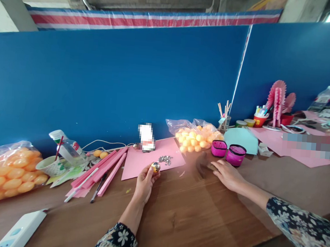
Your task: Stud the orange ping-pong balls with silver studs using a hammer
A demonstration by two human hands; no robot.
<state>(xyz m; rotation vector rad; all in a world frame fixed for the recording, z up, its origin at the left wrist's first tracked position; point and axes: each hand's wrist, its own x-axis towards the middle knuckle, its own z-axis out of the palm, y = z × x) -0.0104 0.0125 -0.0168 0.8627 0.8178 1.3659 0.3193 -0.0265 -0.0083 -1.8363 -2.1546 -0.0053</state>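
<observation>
My left hand (145, 183) pinches a small ball (155, 167) with shiny silver pieces on its surface and some yellow-orange showing. Just beyond it, a pile of small silver pieces (165, 160) lies on a pink paper sheet (135, 163). My right hand (228, 175) rests low over the brown table with its fingers stretched out. A brownish shape at its fingertips is too unclear to name. Close behind that hand stand two magenta fabric containers with black rims, a nearer one (236, 155) and a farther one (218, 148).
Bags of orange balls lie at the left (9, 172) and back centre (194, 138). Pink paper strips (101, 168), a paper cup (50, 166), a plastic bottle (70, 148) and a power strip (22, 230) occupy the left side. A blue partition (128, 78) stands behind.
</observation>
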